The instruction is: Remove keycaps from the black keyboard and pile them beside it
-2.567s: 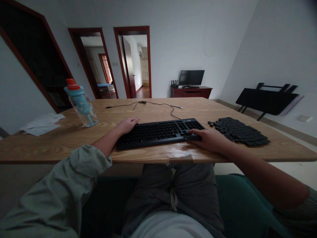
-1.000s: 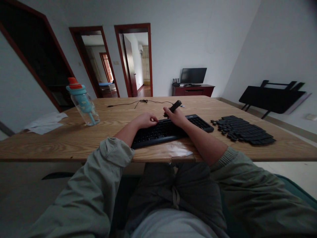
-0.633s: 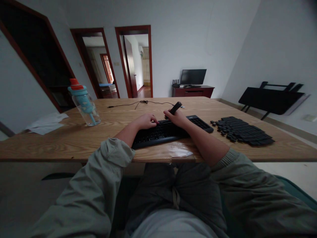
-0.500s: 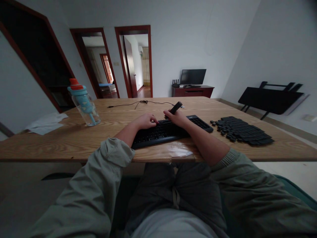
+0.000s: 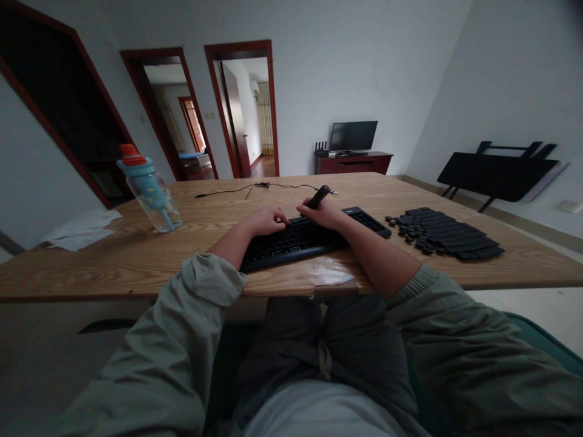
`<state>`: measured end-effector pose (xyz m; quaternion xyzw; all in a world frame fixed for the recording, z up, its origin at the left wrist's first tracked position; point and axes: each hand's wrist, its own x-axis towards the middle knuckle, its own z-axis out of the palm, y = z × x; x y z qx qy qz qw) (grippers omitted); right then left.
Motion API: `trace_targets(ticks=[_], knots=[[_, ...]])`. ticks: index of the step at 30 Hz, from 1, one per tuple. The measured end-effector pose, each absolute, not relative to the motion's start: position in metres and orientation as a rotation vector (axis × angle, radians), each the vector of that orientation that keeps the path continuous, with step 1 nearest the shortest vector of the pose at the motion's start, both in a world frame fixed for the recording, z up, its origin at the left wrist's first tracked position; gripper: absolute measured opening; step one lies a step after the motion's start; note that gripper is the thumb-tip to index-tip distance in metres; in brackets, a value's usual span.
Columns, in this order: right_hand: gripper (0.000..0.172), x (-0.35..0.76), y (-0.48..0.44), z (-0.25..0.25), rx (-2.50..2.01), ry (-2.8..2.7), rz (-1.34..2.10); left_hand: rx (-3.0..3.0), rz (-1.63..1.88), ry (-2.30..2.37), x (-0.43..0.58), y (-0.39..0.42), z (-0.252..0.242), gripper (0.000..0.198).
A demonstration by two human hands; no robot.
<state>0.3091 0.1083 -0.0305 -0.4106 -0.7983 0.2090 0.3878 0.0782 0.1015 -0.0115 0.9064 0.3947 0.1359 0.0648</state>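
A black keyboard (image 5: 285,247) lies slanted on the wooden table in front of me. Over its upper left part rests my left hand (image 5: 265,221), fingers curled and pinched at the far row of keys; whatever sits between the fingertips is too small to make out. My right hand (image 5: 327,213) is closed around a thick black stick-shaped tool (image 5: 320,195), tilted with its top end up and to the right. The tool's lower end meets the keyboard near my left fingertips, partly hidden by the hand. Right of the keyboard, many loose black keycaps (image 5: 449,233) lie in rows.
A clear bottle with a blue and orange top (image 5: 150,191) stands at the left, beside white tissues (image 5: 84,229). A black cable (image 5: 262,184) crosses the table's far side. Clear plastic film (image 5: 330,271) lies at the near edge of the table (image 5: 182,267).
The view has shifted slightly. Both hands stay at the same part of the keyboard; the tool remains in my right hand, with only small finger movement.
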Motion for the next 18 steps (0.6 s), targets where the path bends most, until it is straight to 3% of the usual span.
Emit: trace_targets(ticks=[10, 18], knots=[[0.033, 0.305, 0.108, -0.018, -1.072, -2.106, 0.557, 2.799, 0.397, 1.221, 0.086, 0.093, -0.01, 0.032], [0.03, 0.258, 0.109, -0.028, -1.033, -1.435, 0.82, 2.987, 0.255, 1.259, 0.091, 0.085, -0.002, 0.033]])
